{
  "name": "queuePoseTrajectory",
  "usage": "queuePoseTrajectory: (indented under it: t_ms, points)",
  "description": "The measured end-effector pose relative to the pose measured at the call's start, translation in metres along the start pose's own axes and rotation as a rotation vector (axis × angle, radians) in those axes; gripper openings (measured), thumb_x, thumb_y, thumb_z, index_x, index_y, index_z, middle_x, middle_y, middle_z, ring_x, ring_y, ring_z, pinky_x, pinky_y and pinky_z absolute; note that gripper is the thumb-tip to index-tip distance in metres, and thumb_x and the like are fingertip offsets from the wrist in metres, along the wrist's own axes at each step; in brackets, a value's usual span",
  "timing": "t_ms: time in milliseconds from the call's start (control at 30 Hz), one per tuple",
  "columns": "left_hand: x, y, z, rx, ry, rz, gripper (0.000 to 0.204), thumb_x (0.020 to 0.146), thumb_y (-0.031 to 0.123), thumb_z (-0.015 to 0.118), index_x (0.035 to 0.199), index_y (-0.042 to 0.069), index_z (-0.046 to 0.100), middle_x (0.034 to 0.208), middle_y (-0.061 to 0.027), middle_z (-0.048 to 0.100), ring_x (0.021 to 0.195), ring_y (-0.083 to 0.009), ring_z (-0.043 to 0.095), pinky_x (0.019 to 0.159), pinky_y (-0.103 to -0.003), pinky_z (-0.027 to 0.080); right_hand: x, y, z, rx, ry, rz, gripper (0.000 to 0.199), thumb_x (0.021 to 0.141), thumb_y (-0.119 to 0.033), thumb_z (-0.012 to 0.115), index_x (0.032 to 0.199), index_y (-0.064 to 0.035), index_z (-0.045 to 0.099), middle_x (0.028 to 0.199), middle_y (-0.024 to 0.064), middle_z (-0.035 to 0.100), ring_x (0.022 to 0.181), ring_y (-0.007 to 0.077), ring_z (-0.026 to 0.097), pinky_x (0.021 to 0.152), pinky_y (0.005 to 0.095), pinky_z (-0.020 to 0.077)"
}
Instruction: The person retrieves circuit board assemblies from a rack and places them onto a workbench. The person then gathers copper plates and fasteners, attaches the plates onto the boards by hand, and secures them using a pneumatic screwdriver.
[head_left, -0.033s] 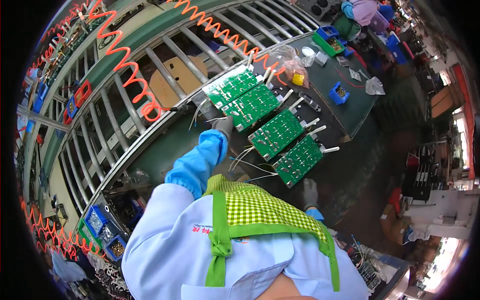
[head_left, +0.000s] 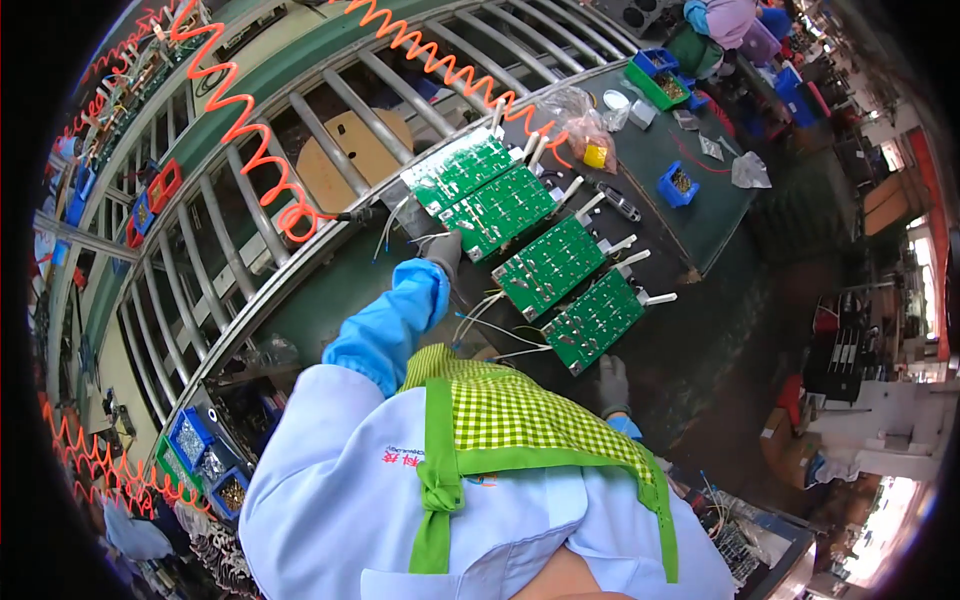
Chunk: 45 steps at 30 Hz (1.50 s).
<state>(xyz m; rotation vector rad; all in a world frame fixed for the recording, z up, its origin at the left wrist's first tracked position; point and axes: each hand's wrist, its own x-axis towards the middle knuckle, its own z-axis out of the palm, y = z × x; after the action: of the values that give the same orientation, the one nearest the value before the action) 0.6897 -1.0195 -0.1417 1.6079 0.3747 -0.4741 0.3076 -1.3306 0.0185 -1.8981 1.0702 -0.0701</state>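
Hands, left (head_left: 441, 253) and right (head_left: 613, 387), remain apart, grips unclear, the right now slightly closer to the nearest circuit board (head_left: 594, 322)

The circuit boards (head_left: 550, 265) are green, the hoses (head_left: 215, 70) orange, the sleeve cover (head_left: 385, 330) bright blue, the shirt (head_left: 330, 470) pale blue, and the apron (head_left: 520, 420) green-and-white checked with green edging (head_left: 540, 459).

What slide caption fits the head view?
Gloved left hand and gloved right hand beside a row of four green circuit boards.
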Motion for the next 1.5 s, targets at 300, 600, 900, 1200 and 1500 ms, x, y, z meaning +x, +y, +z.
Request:
queuePoseTrajectory:
  t_ms: [300,600,900,1200,1500]
  points:
    - [-0.097,0.069,0.042,-0.248,-0.140,-0.154,0.026,0.095,0.030,0.047,0.107,0.009,0.057,0.097,-0.0042,0.064,0.080,-0.0161,0.062,0.063,-0.028,0.053,-0.009,-0.038,-0.008,-0.112,-0.090,0.061,0.066,0.092,-0.051,0.044,0.127,0.0046,0.046,0.122,0.0294,0.053,0.115,0.0433,0.049,0.092,0.0424,0.0405]
    - [-0.139,0.103,0.048,-0.296,-0.110,-0.249,0.023,0.094,0.029,0.050,0.104,0.010,0.058,0.094,-0.0022,0.064,0.077,-0.0135,0.060,0.062,-0.025,0.051,-0.009,-0.032,-0.005,-0.044,-0.111,0.076,0.057,0.093,-0.047,0.046,0.126,0.0001,0.049,0.120,0.0240,0.056,0.110,0.0386,0.053,0.090,0.0405,0.0413]
    - [-0.142,0.111,0.034,-0.323,-0.176,-0.282,0.027,0.094,0.027,0.048,0.108,0.006,0.058,0.094,-0.0036,0.062,0.075,-0.0141,0.060,0.062,-0.025,0.052,-0.022,-0.048,-0.005,0.031,0.091,0.176,0.047,0.091,-0.036,0.053,0.124,-0.0028,0.051,0.115,0.0165,0.059,0.101,0.0250,0.057,0.081,0.0342,0.0473]
    - [-0.127,0.109,0.014,-0.198,-0.400,-0.293,0.033,0.094,0.028,0.050,0.112,0.001,0.057,0.096,-0.0064,0.063,0.080,-0.0165,0.060,0.063,-0.029,0.052,-0.014,-0.076,-0.015,0.147,0.279,0.195,0.046,0.090,-0.031,0.056,0.124,-0.0003,0.051,0.116,0.0119,0.057,0.091,0.0163,0.056,0.074,0.0289,0.0476]
    - [-0.138,0.199,-0.026,0.232,-0.968,-0.249,0.032,0.091,0.029,0.057,0.112,0.005,0.056,0.093,-0.0048,0.060,0.079,-0.0145,0.058,0.069,-0.030,0.050,0.001,-0.134,0.001,-0.115,0.350,-0.045,0.041,0.090,-0.024,0.055,0.122,0.0018,0.053,0.118,0.0174,0.058,0.100,0.0263,0.058,0.087,0.0360,0.0452]
